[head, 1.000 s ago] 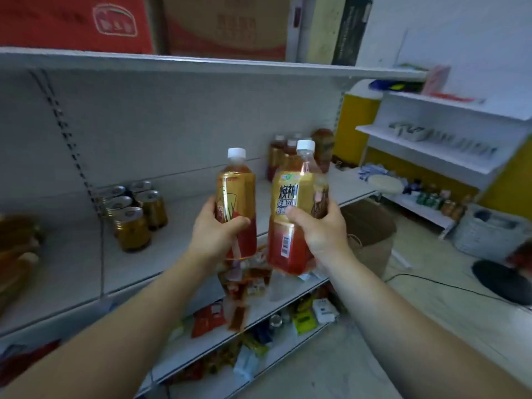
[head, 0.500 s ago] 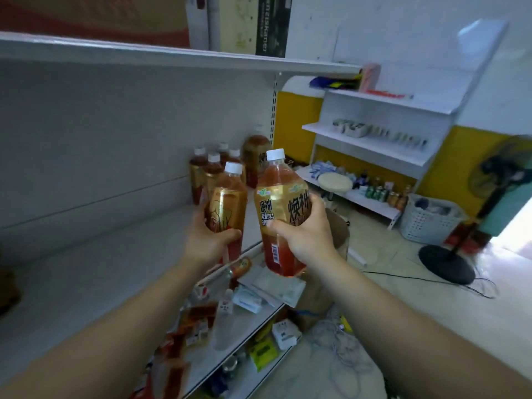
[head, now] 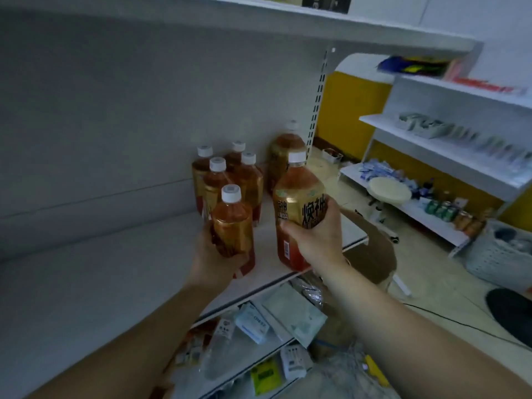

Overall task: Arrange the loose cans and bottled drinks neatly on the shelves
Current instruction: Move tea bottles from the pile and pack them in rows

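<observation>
Tea bottles, clear plastic, amber liquid, white screw caps: seven in all.

- Slim bottle [head: 233, 226], one: left hand [head: 213, 266] curled round its lower body, base low over the grey metal shelf [head: 86, 283]; contact cannot be told.
- Standing slim bottles [head: 250, 182], four: tight cluster at 12 o'clock from the held one, just behind it.
- Standing wide bottle [head: 280, 156], one: at 1 o'clock by the back panel, partly hidden.
- Gold-labelled wide bottle [head: 299, 205], one: right hand [head: 319, 240] clamped round its middle, base at the shelf's front edge.
- Flat packets [head: 296, 315], uncounted: beneath the shelf at 6 o'clock.
- Cardboard box [head: 374, 254], one: at 3 o'clock.
- White shelving unit [head: 431, 146], round stool [head: 390, 191], woven basket [head: 501, 254]: far right.
</observation>
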{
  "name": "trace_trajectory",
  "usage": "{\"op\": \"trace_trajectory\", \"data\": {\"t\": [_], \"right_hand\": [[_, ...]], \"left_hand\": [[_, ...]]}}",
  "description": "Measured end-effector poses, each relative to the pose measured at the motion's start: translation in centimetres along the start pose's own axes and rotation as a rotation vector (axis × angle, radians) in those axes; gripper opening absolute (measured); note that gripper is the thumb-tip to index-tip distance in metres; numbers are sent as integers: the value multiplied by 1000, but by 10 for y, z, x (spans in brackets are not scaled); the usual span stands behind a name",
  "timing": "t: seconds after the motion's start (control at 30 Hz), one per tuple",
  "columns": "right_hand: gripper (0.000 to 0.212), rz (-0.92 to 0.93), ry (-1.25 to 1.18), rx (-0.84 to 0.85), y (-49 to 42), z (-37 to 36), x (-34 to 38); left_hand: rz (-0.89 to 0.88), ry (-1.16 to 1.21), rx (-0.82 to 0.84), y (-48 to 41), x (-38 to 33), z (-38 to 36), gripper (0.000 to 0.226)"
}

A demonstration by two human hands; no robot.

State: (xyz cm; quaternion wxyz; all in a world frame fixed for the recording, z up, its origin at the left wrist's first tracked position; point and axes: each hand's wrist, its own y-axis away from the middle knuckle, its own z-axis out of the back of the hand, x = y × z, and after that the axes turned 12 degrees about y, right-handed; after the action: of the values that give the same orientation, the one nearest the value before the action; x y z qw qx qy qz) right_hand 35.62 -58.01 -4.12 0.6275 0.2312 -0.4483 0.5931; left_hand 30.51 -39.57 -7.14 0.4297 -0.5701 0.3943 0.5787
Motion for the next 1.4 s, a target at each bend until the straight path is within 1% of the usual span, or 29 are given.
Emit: {"op": "trace_trajectory", "data": {"t": [0.07,0.17,0.23,0.33,0.5,0.57,0.63,0.77,0.87,0.93,1.0,1.4], "right_hand": [[88,39,-1,18,-21,-4,-15],[91,81,-35,48,-52,-3,-34],[92,114,-68,75,-73,1,-44],[97,142,-107,125,-94,8,-60],[114,204,-41,243,-99,13,-86],[115,200,-26,273,-99,11,-90],[115,185,-10,280,-103,6,-88],[117,175,32,288,-118,-6,-78],[119,128,60,303,-131,-14,-70],[118,115,58,302,-137,-18,-66],[116,117,56,298,-140,-20,-66],[119,90,98,323,-142,-21,-66]], "left_hand": [[-4,-11,-65,-3,3,-14,77],[20,-20,-188,-1,5,-37,86],[19,-39,-268,-1,5,-51,86],[19,-57,-383,-3,7,-67,92],[48,-115,-504,-5,7,-82,95],[73,-149,-508,-6,9,-83,98],[85,-179,-507,-7,8,-85,97],[51,-236,-544,-13,2,-98,101],[75,-310,-499,-20,-3,-106,107],[106,-337,-469,-21,-5,-105,105],[113,-350,-485,-21,-6,-104,101],[31,-414,-569,-39,-1,-125,98]]}}
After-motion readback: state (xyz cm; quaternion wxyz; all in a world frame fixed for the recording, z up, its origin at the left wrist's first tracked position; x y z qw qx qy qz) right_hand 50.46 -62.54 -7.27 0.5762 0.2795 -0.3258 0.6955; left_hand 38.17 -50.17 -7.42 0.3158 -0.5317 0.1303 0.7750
